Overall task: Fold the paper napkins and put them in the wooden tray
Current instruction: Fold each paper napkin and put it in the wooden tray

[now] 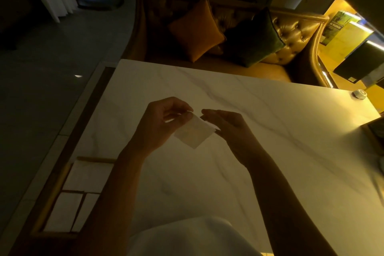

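A small white paper napkin [194, 133] hangs in the air above the marble table [270, 131], folded into a rough square. My left hand [160, 122] pinches its upper left corner. My right hand [226, 124] holds its right edge. The wooden tray [58, 181] lies at the table's left edge, near me, with dividers. White folded napkins [89, 174] fill its far compartment, and more napkins [64, 212] lie in the two nearer ones. My left forearm hides part of the tray's right side.
A leather sofa [291, 33] with an orange cushion [196, 29] and a dark green cushion [253, 37] stands beyond the table's far edge. A small round object [359, 94] sits at the table's far right corner. Dark floor lies to the left.
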